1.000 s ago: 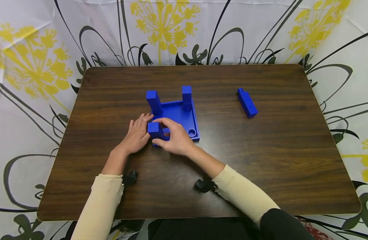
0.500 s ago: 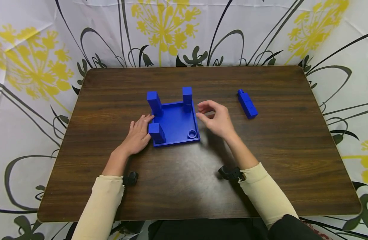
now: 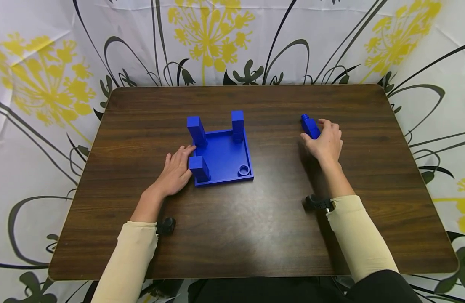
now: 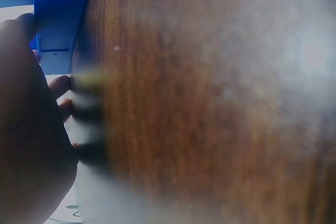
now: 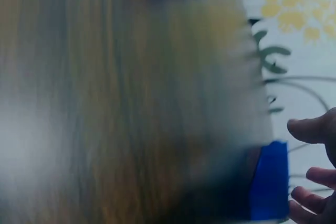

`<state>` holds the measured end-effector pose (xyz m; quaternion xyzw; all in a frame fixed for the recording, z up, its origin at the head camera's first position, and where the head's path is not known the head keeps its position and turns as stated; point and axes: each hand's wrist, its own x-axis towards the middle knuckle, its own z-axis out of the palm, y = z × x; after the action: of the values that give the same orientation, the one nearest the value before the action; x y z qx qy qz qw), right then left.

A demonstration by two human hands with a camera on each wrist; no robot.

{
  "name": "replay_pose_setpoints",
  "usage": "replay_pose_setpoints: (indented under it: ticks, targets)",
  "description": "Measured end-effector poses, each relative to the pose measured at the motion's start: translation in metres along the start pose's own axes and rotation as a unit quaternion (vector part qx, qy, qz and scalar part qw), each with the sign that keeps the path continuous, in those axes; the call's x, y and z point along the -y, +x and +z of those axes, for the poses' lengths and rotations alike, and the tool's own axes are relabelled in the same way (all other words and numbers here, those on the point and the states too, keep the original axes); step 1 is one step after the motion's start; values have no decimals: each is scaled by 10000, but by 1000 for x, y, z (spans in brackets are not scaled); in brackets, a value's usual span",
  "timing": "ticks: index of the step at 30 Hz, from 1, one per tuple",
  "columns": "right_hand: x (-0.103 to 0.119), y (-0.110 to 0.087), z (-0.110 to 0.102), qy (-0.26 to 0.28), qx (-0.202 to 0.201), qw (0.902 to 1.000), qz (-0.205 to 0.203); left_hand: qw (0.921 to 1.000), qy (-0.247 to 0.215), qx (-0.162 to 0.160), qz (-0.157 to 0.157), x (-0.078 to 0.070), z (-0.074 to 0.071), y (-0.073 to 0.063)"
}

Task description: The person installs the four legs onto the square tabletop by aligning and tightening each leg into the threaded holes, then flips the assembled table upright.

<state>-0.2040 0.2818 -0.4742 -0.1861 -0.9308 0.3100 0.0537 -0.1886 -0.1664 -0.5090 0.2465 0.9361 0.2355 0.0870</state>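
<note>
A shallow blue square tray (image 3: pixel 226 161) lies on the table. Square blue posts stand upright at three of its corners: back left (image 3: pixel 196 129), back right (image 3: pixel 237 125) and front left (image 3: pixel 200 168). A round ring socket (image 3: pixel 243 170) shows at the front right corner. My left hand (image 3: pixel 174 171) rests on the table with fingers extended against the tray's left side. Over to the right, my right hand (image 3: pixel 327 142) is at a loose blue post (image 3: pixel 310 126) lying on its side. Thumb and fingers are spread on either side of it; the palm hides its near end.
The brown wood-grain table (image 3: pixel 270 219) has a back edge against a white curtain (image 3: pixel 141 50) with yellow and grey plant prints. Each wrist wears a black strap camera, left (image 3: pixel 166 226) and right (image 3: pixel 316 202).
My right hand has let go of the front left post and travelled right across the table to the loose post. My left hand has stayed by the tray.
</note>
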Motion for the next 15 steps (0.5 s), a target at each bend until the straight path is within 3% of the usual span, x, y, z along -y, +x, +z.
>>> replay_pose_setpoints:
  ticks: [5, 15]
  targets:
    - [-14, 8, -1, -174, 315, 9989, 308, 10000, -12, 52, -18, 0, -1, -1]
    - [-25, 16, 2, -572, 295, 9979, -63, 9999, -75, 132, -39, -2, -3, 0]
